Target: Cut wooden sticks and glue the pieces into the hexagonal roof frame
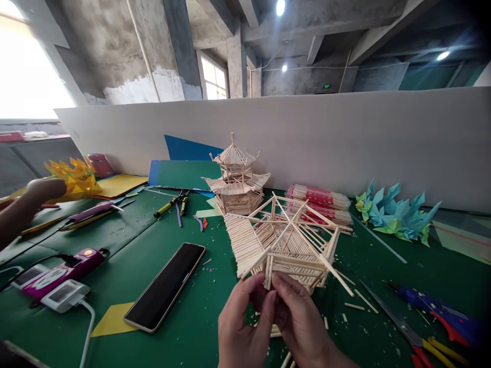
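Observation:
A pavilion model made of thin wooden sticks (245, 240) stands before me on the green table. Its left roof panel is covered with sticks, while other parts show bare beams. My left hand (245, 317) is closed in a pinch at the model's near corner post. My right hand (297, 317) pinches the same spot from the other side, its fingers meeting the left ones. The fingertips partly hide what lies between them. Behind stands a multi-tiered stick pagoda (236, 176).
A phone (166, 286) and a power strip (63, 273) lie left. To the right are scissors (402, 327), a blue hot glue gun (441, 309) and blue paper flowers (399, 212). Bagged sticks (320, 199) sit behind. Another person's hand (46, 189) is near yellow folded paper (76, 179).

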Action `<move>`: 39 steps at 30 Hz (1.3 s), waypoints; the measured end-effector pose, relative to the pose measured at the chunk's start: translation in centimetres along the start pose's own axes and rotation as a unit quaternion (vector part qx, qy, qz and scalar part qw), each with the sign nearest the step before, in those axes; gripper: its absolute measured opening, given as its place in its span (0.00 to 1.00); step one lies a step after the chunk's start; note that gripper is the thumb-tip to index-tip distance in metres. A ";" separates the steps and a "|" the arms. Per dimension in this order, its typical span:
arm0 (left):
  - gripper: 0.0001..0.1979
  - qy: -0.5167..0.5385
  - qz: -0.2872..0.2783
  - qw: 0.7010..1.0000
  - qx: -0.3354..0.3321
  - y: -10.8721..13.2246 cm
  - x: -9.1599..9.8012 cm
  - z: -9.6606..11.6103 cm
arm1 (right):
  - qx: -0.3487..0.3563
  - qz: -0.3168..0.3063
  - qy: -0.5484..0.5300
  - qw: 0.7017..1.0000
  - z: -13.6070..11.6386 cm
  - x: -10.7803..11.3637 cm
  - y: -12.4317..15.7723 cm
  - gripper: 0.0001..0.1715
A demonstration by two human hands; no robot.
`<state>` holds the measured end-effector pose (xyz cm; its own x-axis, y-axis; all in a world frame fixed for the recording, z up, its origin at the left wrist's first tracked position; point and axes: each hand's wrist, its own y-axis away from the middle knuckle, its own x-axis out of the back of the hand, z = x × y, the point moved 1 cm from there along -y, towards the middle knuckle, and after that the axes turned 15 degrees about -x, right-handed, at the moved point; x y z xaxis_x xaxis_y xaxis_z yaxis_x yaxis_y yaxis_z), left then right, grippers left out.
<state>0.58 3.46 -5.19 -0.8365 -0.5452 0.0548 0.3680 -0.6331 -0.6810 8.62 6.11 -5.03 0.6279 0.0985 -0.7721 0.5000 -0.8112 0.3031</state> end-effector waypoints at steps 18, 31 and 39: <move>0.09 -0.027 0.015 0.998 -0.048 -0.7 0.0 0.4 | -0.043 0.010 -0.057 0.997 -0.2 -0.2 0.1 0.08; 0.13 -0.032 0.005 0.996 -0.088 -0.6 0.1 -0.1 | -0.042 0.014 -0.045 0.998 -0.1 -0.1 0.2 0.06; 0.15 -0.023 -0.044 0.997 -0.063 0.0 0.9 -0.3 | -0.053 0.034 -0.049 0.997 -0.3 -0.1 0.3 0.13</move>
<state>-0.31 3.11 -5.40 -0.8423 -0.5177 0.1501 0.2376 -0.6066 -0.7587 8.86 5.98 -4.71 0.6038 -0.0146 -0.7970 0.5217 -0.7487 0.4089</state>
